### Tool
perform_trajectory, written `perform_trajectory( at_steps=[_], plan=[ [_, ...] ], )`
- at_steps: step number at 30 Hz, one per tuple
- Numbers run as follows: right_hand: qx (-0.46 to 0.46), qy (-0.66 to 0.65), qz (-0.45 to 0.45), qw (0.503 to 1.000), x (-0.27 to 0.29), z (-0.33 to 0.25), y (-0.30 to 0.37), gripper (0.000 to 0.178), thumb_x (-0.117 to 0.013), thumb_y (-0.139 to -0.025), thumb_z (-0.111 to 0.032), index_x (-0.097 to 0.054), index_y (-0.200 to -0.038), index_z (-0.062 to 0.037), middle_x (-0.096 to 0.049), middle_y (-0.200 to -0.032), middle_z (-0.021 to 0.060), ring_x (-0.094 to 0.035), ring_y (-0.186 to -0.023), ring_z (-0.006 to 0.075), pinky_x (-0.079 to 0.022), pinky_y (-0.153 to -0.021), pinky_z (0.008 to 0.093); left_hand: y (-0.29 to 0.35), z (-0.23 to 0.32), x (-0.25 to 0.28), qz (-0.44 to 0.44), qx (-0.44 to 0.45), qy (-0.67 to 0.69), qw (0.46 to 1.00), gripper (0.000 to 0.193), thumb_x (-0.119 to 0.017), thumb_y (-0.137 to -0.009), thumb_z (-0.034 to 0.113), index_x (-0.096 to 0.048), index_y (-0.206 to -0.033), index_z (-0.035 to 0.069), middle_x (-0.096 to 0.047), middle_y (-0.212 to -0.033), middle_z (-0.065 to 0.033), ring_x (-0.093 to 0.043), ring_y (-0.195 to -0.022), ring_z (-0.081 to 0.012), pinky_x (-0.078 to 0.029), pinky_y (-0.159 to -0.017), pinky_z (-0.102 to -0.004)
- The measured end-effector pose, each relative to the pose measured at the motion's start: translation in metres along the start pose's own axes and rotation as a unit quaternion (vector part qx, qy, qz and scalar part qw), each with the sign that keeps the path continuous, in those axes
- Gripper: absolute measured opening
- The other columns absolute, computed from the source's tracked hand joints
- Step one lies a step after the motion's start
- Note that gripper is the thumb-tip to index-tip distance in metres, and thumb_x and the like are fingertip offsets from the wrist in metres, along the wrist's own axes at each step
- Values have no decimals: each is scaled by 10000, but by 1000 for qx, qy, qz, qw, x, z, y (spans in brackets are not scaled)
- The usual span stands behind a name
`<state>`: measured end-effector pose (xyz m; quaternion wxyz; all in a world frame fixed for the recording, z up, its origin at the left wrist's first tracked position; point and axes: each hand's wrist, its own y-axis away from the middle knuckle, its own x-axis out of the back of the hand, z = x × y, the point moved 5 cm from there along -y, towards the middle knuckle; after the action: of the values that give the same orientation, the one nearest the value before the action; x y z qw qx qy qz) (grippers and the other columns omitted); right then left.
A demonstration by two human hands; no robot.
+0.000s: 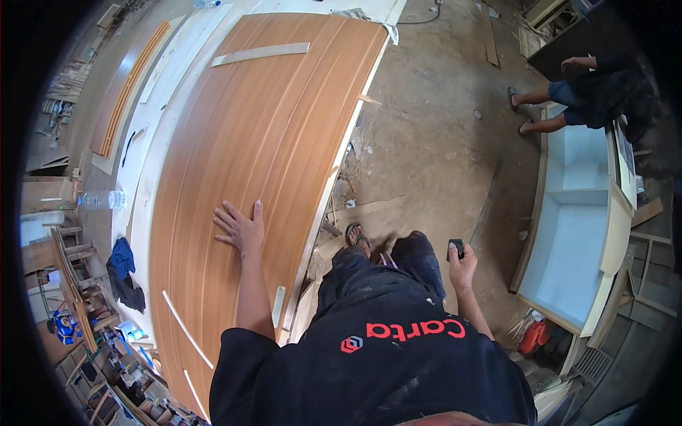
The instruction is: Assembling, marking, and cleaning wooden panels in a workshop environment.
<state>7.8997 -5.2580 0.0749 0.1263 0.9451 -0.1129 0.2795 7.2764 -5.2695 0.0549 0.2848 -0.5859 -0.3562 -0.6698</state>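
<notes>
A large wood-grain panel (pixel 234 131) with long grooves lies across the white work surface on my left. Flat on it, fingers spread, rests my left hand (pixel 241 231), holding nothing. To my right, my right hand (pixel 464 268) is closed around a small black block-shaped object (pixel 455 248), held out over the floor; its exact kind does not show. On the panel are a pale flat strip (pixel 261 53) at the far end, a short strip (pixel 278 305) by my left forearm, and thin white strips (pixel 186 328) near the left edge.
A plastic bottle (pixel 103 199) and dark cloth (pixel 122 266) lie at the work surface's left side. Another person (pixel 604 92) stands at far right by an open cabinet carcass (pixel 572 241) with a pale blue inside. Wood scraps (pixel 366 209) litter the floor (pixel 440 128).
</notes>
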Motion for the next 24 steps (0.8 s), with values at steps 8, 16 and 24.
perform_trajectory(
  at_steps=[8,16,24],
  plan=[
    [9,33,-47,998,-12,-4,-104,184,-664,-967,-164,-649,-878,-3,-592,-704,16,-488,-623,120,-444,-592,274,-42,94,5,19,89,40,995,1195,-436,-860,888,-130,-1659,54,-39,-1703,-305,5,-1583,-471,-3,-1150,-791],
    [33,5,-92,995,-16,-33,-284,181,-671,-967,-167,-650,-884,-7,-606,-713,20,-502,-618,117,-451,-589,279,-66,187,2,28,176,79,981,1301,-507,-765,942,-174,-1651,50,-52,-1704,-296,-5,-1585,-460,-16,-1156,-780],
    [28,-7,-128,991,1,-93,-453,158,-662,-963,-147,-677,-989,7,-640,-752,48,-554,-626,131,-497,-609,277,-76,216,14,70,270,65,958,1312,-580,-703,949,-268,-1631,76,-139,-1703,-244,-105,-1578,-425,-95,-1170,-739]
  ],
)
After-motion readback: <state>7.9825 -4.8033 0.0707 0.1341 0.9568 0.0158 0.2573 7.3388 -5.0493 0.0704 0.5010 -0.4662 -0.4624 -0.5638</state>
